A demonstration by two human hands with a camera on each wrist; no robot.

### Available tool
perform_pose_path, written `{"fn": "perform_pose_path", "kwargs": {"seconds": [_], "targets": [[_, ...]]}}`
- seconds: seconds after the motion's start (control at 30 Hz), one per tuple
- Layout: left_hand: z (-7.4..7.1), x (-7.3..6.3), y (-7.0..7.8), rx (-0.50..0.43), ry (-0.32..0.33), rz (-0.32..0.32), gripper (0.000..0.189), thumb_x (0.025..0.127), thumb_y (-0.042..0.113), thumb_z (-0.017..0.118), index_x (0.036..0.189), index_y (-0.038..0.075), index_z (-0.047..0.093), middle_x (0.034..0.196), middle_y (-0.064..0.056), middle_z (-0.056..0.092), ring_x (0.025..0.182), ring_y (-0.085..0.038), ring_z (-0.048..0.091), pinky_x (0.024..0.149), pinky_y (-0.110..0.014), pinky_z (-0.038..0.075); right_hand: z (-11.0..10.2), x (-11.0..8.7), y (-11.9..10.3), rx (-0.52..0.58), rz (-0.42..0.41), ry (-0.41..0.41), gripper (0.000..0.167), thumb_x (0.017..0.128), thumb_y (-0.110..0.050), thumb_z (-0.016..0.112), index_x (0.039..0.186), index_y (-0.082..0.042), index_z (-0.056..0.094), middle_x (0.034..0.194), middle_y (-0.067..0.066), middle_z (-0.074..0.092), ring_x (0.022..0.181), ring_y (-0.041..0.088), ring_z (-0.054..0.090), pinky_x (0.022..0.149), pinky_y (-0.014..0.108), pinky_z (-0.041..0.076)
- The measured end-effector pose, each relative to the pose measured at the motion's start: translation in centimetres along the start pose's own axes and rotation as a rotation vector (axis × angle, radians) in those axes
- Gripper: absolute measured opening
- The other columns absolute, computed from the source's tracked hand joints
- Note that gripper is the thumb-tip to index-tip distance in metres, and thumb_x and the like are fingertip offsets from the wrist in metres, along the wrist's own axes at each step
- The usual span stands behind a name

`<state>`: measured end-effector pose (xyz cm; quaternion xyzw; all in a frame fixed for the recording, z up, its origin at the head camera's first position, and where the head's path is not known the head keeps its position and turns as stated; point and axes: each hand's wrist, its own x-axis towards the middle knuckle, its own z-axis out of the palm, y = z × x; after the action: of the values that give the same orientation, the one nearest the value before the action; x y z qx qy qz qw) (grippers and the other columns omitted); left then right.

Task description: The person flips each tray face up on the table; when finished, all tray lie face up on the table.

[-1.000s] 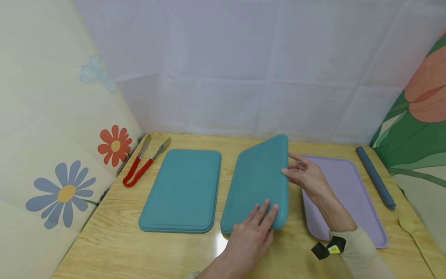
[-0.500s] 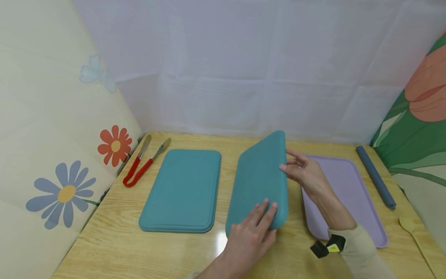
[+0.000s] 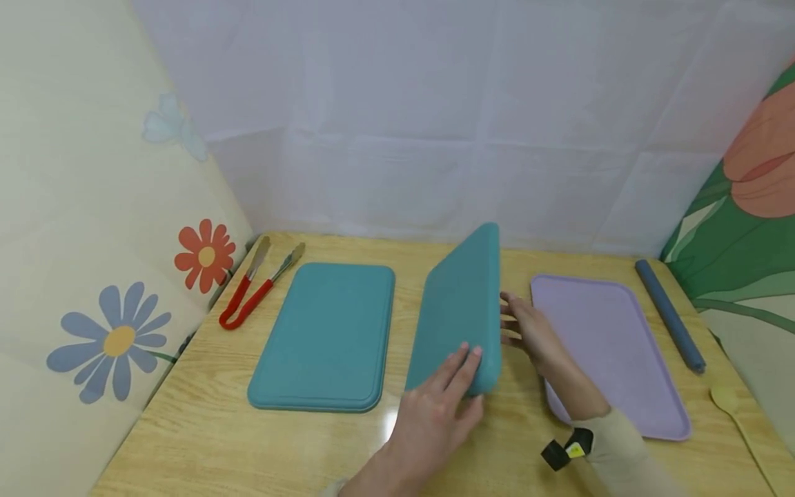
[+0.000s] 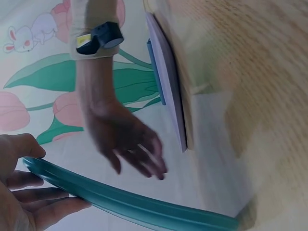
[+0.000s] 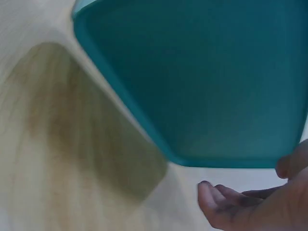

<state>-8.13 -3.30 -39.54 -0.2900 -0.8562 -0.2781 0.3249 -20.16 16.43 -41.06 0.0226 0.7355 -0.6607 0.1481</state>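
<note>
A teal tray [image 3: 461, 310] stands steeply tilted on its left side, its hollow face toward the right in the right wrist view. My left hand [image 3: 428, 417] grips its near edge, fingers on the outer face; in the left wrist view its thumb [image 4: 26, 144] is on the opposite side. Beside the raised edge is my right hand [image 3: 540, 335], fingers loosely extended and holding nothing. The left wrist view shows a gap between that hand [image 4: 127, 137] and the tray [image 4: 130, 204]. Left of them, another teal tray [image 3: 323, 338] lies flat.
A lilac tray [image 3: 611, 352] lies right of the right hand. Beyond it are a dark blue rolled bundle [image 3: 671, 316] and a pale yellow spoon [image 3: 739, 421]. Red-handled tongs [image 3: 254, 293] lie at the back left. Printed cloth walls enclose the wooden table [image 3: 261, 449].
The held tray has tipped further upright and shifted slightly left. My right hand has let go of its right edge and dropped a little lower. The left hand keeps its grip.
</note>
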Motion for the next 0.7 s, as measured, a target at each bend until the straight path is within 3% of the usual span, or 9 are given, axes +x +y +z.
{"fn": "perform_pose_path", "kwargs": {"seconds": [0.1,0.27,0.5,0.7], "targets": [[-0.3,0.3,-0.1,-0.020,0.022,-0.005,0.058,0.074,0.011,0.079,0.129,0.004,0.060,0.121,-0.017,0.064,0.093,-0.025,0.070,0.067,-0.026,0.057,0.7,0.7,1.3,-0.007,0.054,-0.027,0.057,0.105,-0.042,0.031,0.146,-0.003,0.036,0.142,0.022,0.044,0.124,0.037,0.049,0.090,0.040,0.050],[-0.6,0.7,-0.3,-0.066,0.067,-0.010,0.060,0.072,0.006,0.079,0.128,0.001,0.060,0.119,-0.018,0.065,0.084,-0.025,0.071,0.065,-0.024,0.057,2.0,1.3,2.5,-0.006,0.107,-0.039,0.051,0.104,-0.034,0.037,0.137,0.003,0.047,0.132,0.022,0.053,0.114,0.032,0.056,0.082,0.037,0.052],[-1.2,0.9,-0.1,-0.131,0.062,-0.066,0.058,0.074,0.003,0.077,0.130,0.002,0.059,0.121,-0.018,0.064,0.098,-0.027,0.068,0.073,-0.027,0.056,3.2,1.2,3.0,-0.047,0.106,-0.079,0.051,0.101,-0.035,0.042,0.137,0.000,0.049,0.131,0.020,0.056,0.116,0.032,0.055,0.087,0.045,0.052],[-1.8,1.1,-0.1,-0.233,0.068,-0.123,0.057,0.077,-0.001,0.073,0.132,0.003,0.057,0.124,-0.015,0.063,0.109,-0.026,0.063,0.083,-0.026,0.053,3.9,1.2,3.0,-0.027,0.095,-0.105,0.049,0.101,-0.034,0.044,0.132,0.003,0.054,0.118,0.016,0.063,0.104,0.023,0.060,0.084,0.040,0.053]]}}
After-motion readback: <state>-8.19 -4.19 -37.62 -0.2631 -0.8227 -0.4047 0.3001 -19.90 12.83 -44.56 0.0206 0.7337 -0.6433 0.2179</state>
